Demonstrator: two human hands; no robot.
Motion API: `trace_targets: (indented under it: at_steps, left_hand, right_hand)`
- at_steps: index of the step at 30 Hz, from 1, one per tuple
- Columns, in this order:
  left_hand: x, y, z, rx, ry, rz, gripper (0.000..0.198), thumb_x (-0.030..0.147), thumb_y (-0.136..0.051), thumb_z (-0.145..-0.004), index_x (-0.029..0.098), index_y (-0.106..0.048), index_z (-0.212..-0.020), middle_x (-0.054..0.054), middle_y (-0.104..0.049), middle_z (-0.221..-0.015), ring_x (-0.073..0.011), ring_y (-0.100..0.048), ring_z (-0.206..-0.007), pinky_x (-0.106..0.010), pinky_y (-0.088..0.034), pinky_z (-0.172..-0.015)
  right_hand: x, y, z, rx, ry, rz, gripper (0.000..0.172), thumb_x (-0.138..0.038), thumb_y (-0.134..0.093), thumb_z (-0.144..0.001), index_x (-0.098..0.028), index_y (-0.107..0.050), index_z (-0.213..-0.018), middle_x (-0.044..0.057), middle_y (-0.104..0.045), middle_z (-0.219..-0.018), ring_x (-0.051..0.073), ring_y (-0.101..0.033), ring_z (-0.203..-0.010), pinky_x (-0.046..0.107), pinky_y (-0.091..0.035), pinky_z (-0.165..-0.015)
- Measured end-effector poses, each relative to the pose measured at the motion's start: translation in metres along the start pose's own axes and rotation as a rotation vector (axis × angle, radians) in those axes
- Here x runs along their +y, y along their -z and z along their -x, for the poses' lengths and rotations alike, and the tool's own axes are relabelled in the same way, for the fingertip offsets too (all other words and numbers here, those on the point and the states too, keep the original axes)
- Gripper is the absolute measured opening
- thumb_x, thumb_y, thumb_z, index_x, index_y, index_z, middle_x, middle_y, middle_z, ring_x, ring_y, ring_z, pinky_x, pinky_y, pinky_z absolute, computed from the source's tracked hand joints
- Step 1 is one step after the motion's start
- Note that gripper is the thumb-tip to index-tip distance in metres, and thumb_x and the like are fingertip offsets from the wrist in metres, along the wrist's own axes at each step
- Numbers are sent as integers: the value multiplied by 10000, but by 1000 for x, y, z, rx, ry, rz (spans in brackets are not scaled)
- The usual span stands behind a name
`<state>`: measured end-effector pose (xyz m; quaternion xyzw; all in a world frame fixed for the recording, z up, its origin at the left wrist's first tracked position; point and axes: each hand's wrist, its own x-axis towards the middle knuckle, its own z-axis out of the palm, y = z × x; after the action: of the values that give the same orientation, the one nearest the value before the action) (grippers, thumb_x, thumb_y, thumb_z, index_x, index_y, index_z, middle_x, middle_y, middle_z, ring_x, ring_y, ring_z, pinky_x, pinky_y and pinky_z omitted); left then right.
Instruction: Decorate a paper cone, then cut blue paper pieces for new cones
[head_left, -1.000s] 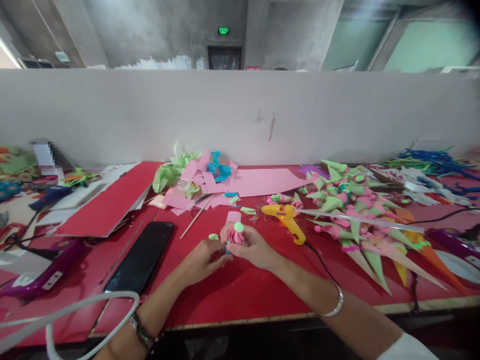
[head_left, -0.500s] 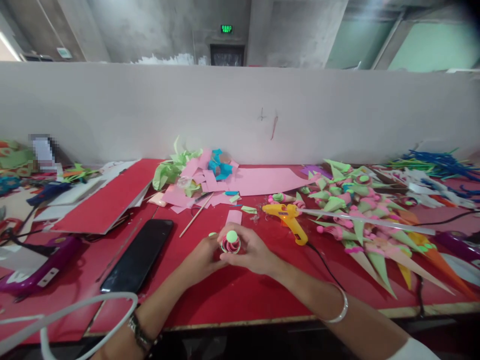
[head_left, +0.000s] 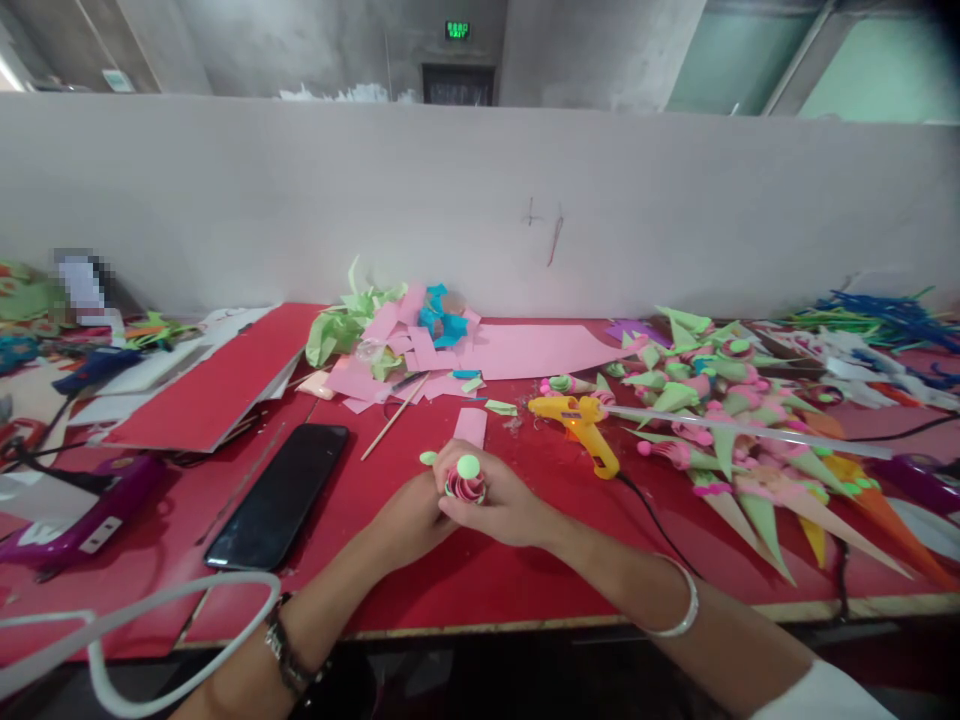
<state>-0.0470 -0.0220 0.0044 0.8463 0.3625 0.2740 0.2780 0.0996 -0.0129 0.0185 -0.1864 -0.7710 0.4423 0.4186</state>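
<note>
My right hand (head_left: 499, 500) is closed around a small paper cone (head_left: 465, 487) with pink folded layers and a light green ball on top, facing me. Pressed against it from the left is my left hand (head_left: 416, 515), its fingers curled under and behind the cone and partly hidden by the right hand. The cone's lower part is hidden in the hands. A small light green round piece (head_left: 428, 458) shows just above the left hand. Beyond the fingers lies a pink paper strip (head_left: 470, 427).
A yellow glue gun (head_left: 581, 425) with a clear stick lies right of my hands, near piled paper cones (head_left: 720, 410). At left are a black phone (head_left: 277, 497), a red board (head_left: 217, 380) and a purple power strip (head_left: 90, 515). Paper scraps (head_left: 405, 340) and a wooden stick (head_left: 394, 417) lie ahead.
The view has tilted slightly downward. My right hand has closed more tightly over the cone's top, and both hands remain together in about the same place.
</note>
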Motion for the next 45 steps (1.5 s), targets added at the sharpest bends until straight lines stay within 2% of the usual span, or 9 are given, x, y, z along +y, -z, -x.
trace_targets:
  at_steps: [5, 11, 16, 21, 25, 28, 32, 39, 45]
  left_hand:
    - [-5, 0, 1, -52, 15, -52, 163, 108, -432, -753, 153, -533, -873, -61, -589, -913, -170, -546, -836, -243, -445, -725]
    - [-10, -3, 3, -20, 31, -87, 155, 156, -392, -780, 152, -544, -814, -46, -587, -797, -186, -551, -791, -251, -447, -693]
    - [-4, 3, 1, -109, 4, -23, 125, 195, -448, -782, 144, -552, -827, -68, -589, -895, -184, -547, -830, -257, -447, -732]
    - [-3, 1, -1, -14, 21, 71, 139, 204, -464, -783, 166, -526, -901, -52, -578, -938, -163, -532, -839, -267, -456, -727]
    - [0, -1, -4, 2, 57, 220, 146, 183, -491, -755, 155, -507, -897, -47, -574, -906, -160, -538, -839, -280, -466, -723]
    - [2, 0, -4, 7, 97, 345, 57, 169, -479, -742, 148, -498, -792, -32, -574, -797, -148, -552, -761, -282, -471, -691]
    - [2, -1, -1, -49, 162, 476, 122, 230, -434, -792, 146, -492, -725, -19, -559, -695, -124, -551, -663, -265, -469, -635]
    - [-1, 0, -4, -9, 194, 508, 204, 327, -500, -790, 135, -564, -768, -35, -626, -735, -141, -578, -707, -270, -454, -684]
    - [-4, 0, -6, -72, 253, 465, 264, 360, -532, -769, 124, -616, -688, -31, -647, -631, -128, -596, -607, -245, -458, -637]
  right_hand:
    - [-2, 1, 0, -22, -42, -55, 346, -260, -657, -681, -205, -482, -975, 15, -494, -873, 135, -487, -794, 286, -420, -726]
    - [-3, 2, -2, -54, 39, 76, 146, -259, -658, -693, -188, -535, -729, 20, -539, -821, 147, -517, -800, 346, -390, -818]
    - [-4, 2, -2, -28, 44, 54, 357, -273, -712, -629, -197, -542, -933, 42, -538, -918, 172, -503, -883, 342, -399, -814]
    - [-5, 3, -2, -8, -56, -73, 180, -298, -634, -713, -175, -570, -828, 27, -524, -859, 157, -519, -856, 327, -405, -825]
    - [3, 1, -1, 17, -153, -232, 362, -325, -681, -660, -178, -544, -961, 34, -533, -927, 167, -514, -916, 309, -414, -820]
    - [11, -1, -1, 46, -222, -346, 514, -346, -690, -643, -203, -469, -1085, 23, -526, -935, 123, -539, -781, 237, -465, -661]
    - [12, 0, -1, 3, -295, -354, 312, -345, -587, -744, -203, -504, -1009, 1, -486, -899, 22, -477, -462, 161, -402, -386]
    - [9, 2, -4, 128, -325, -389, 294, -367, -616, -700, -198, -524, -923, -46, -498, -695, 31, -436, -407, 161, -404, -340]
    - [12, 4, -3, 219, -336, -354, 283, -383, -629, -678, -197, -556, -879, -44, -539, -637, 55, -463, -442, 177, -403, -377]
